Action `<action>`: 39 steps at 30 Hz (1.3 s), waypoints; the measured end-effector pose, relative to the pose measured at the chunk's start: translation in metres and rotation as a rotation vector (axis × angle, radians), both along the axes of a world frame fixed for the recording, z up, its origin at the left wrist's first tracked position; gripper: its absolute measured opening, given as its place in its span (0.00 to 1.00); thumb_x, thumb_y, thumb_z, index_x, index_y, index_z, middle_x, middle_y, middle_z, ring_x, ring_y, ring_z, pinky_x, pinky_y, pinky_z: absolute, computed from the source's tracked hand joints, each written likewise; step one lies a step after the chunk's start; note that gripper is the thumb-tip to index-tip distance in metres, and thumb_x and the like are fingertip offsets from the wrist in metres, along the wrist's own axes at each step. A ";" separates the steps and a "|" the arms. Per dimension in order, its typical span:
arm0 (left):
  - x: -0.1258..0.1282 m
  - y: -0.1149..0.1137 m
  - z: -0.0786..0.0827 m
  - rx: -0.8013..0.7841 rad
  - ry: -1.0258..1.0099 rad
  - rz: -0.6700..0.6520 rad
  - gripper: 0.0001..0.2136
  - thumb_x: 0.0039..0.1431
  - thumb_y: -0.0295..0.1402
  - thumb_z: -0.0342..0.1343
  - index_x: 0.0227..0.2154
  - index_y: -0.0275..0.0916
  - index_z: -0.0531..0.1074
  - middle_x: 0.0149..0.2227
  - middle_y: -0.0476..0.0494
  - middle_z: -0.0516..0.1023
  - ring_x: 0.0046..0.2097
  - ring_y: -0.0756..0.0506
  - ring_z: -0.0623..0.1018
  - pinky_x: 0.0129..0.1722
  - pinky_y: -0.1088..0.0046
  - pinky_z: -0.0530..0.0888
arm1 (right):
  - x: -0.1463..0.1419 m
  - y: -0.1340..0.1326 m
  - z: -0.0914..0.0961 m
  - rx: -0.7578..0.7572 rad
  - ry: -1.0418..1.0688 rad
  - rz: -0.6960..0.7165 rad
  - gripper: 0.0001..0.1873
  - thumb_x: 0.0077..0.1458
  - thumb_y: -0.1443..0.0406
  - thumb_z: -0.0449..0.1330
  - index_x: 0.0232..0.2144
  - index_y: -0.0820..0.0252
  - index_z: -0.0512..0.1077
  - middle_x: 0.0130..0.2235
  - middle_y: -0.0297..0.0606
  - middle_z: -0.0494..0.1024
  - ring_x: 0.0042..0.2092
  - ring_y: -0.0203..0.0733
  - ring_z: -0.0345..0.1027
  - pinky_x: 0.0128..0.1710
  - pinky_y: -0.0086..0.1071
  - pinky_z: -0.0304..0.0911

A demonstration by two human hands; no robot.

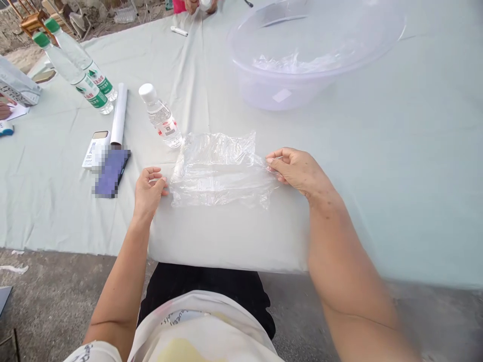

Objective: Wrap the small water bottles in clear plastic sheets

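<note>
The clear plastic film [215, 173] lies crumpled on the bench [234, 236], close to the near edge where you stand. Its long axis runs left to right, roughly parallel to that edge; the right end points to your right grip, the left end to your left.

Your right grip [290, 168] is closed in a pinch—thumb against fingers—on the film's right end. Your left grip [151, 191] is curled just beside the left end, thumb near the fingers; whether it touches or holds film, you cannot tell.

The white-capped bottle [163, 118] stands at the film's far left corner. The basin [281, 93] sits toward the bench's far edge.
</note>
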State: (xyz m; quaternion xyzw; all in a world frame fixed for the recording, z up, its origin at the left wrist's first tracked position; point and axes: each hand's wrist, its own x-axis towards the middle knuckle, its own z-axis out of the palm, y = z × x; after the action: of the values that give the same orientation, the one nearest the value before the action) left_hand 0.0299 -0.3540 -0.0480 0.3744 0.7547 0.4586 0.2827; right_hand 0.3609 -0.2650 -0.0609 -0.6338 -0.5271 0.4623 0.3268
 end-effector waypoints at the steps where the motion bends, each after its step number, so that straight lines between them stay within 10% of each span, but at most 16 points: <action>1: 0.000 -0.005 0.004 0.025 0.152 0.016 0.12 0.53 0.30 0.61 0.42 0.42 0.72 0.44 0.45 0.75 0.34 0.50 0.76 0.32 0.72 0.73 | 0.000 -0.001 0.002 -0.031 -0.019 0.004 0.05 0.53 0.62 0.65 0.32 0.56 0.77 0.30 0.38 0.78 0.24 0.33 0.61 0.23 0.31 0.59; 4: 0.013 -0.010 0.020 0.168 0.477 -0.064 0.07 0.60 0.30 0.55 0.41 0.43 0.74 0.47 0.43 0.77 0.42 0.46 0.77 0.41 0.70 0.74 | -0.003 -0.006 0.008 -0.113 -0.047 0.016 0.09 0.57 0.58 0.63 0.37 0.56 0.78 0.36 0.40 0.81 0.23 0.32 0.60 0.26 0.33 0.62; 7: 0.038 0.008 0.033 0.186 0.552 -0.434 0.10 0.65 0.30 0.50 0.42 0.44 0.76 0.47 0.43 0.80 0.47 0.43 0.79 0.50 0.65 0.74 | -0.005 -0.009 0.010 -0.095 -0.024 0.125 0.16 0.54 0.58 0.67 0.45 0.54 0.78 0.34 0.36 0.79 0.27 0.34 0.63 0.32 0.34 0.64; 12: 0.057 0.048 0.024 -0.198 0.661 -1.041 0.28 0.56 0.38 0.64 0.61 0.46 0.69 0.72 0.38 0.61 0.74 0.31 0.55 0.71 0.44 0.50 | -0.001 -0.004 0.003 0.012 0.043 0.072 0.17 0.50 0.61 0.67 0.44 0.55 0.78 0.30 0.31 0.74 0.27 0.33 0.62 0.33 0.34 0.64; 21: 0.052 0.037 0.008 -0.408 0.833 -1.051 0.54 0.46 0.53 0.70 0.73 0.45 0.50 0.77 0.28 0.36 0.76 0.27 0.37 0.70 0.36 0.38 | 0.017 0.008 0.000 0.289 -0.108 -0.380 0.03 0.56 0.65 0.60 0.34 0.54 0.73 0.41 0.36 0.79 0.29 0.37 0.70 0.37 0.39 0.66; 32: 0.056 0.005 0.005 -0.430 0.915 -1.031 0.59 0.39 0.60 0.71 0.73 0.49 0.51 0.77 0.31 0.37 0.75 0.18 0.36 0.66 0.26 0.36 | -0.026 -0.009 -0.011 0.142 -0.192 0.191 0.06 0.52 0.59 0.66 0.31 0.54 0.78 0.28 0.33 0.75 0.31 0.40 0.66 0.31 0.35 0.58; 39: 0.051 0.006 0.004 -0.422 0.881 -1.071 0.59 0.40 0.61 0.70 0.73 0.52 0.49 0.77 0.35 0.35 0.75 0.18 0.34 0.65 0.25 0.36 | 0.013 0.009 -0.006 0.284 -0.137 -0.366 0.03 0.53 0.63 0.62 0.29 0.55 0.73 0.31 0.34 0.75 0.33 0.40 0.66 0.37 0.38 0.65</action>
State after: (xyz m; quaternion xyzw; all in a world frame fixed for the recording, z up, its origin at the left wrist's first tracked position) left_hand 0.0813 -0.3483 -0.0439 0.7803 0.5839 -0.0917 0.2044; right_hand 0.3743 -0.2562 -0.0673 -0.6965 -0.4840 0.2724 0.4545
